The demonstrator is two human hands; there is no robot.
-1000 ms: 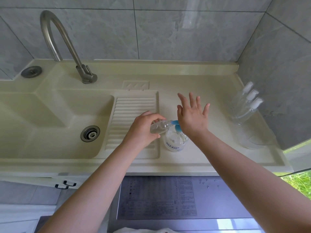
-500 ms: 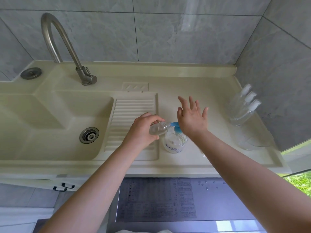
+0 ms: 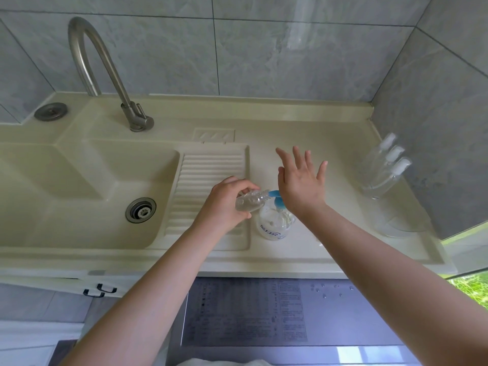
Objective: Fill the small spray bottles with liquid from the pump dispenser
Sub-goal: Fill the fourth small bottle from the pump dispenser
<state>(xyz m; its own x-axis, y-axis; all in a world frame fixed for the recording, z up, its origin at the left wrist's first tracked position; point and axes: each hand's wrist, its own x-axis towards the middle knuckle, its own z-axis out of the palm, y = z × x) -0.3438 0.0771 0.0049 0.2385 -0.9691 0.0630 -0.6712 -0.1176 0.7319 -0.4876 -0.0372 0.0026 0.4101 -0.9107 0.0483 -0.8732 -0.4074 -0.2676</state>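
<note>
A clear pump dispenser [image 3: 274, 223] with a blue pump head [image 3: 276, 197] stands on the cream counter, just right of the ribbed drainboard. My left hand [image 3: 224, 204] grips a small clear spray bottle [image 3: 250, 201], tilted on its side with its open neck against the blue spout. My right hand [image 3: 299, 180] presses its palm heel on the pump head, fingers straight and spread. Three more small spray bottles [image 3: 383, 167] with white caps lean in a clear holder at the far right.
The sink basin [image 3: 79, 191] with a metal drain [image 3: 140, 210] lies to the left, a tall curved tap [image 3: 105, 72] behind it. The ribbed drainboard [image 3: 211, 175] sits under my left hand. A grey appliance top [image 3: 264, 313] is below the counter edge.
Almost nothing moves: both hands stay at the dispenser, the small bottle at the spout. The view shifts slightly as my head moves.
</note>
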